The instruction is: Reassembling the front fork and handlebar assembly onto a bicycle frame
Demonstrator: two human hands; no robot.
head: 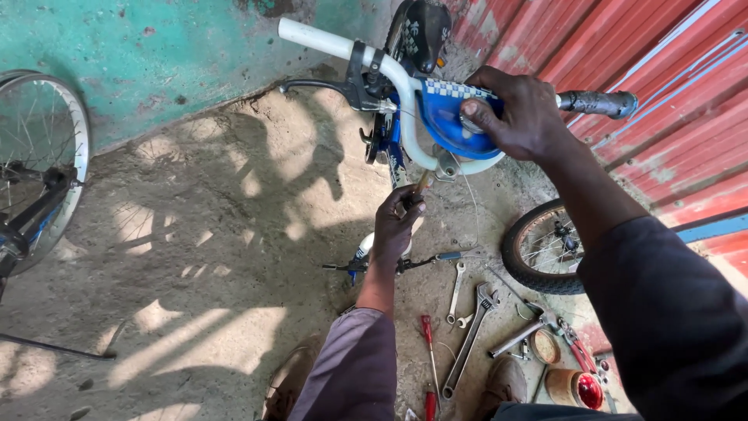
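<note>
A small blue and white bicycle stands in front of me, seen from above. My right hand (520, 115) grips its white handlebar (331, 45) at the blue padded centre (444, 121), next to the black right grip (598, 102). My left hand (397, 224) is lower down, closed around a tool with a wooden handle (421, 183) pointed up at the stem clamp below the handlebar. A black brake lever (319, 84) and a black saddle (421, 33) show behind the bar.
Tools lie on the concrete floor: a pipe wrench (471, 335), a spanner (456, 292), red-handled screwdrivers (428, 337), a hammer (523, 334) and small tins (573, 386). A loose small wheel (541, 249) leans by the red metal shutter (670, 93). Another bicycle wheel (43, 168) stands at the left by the green wall.
</note>
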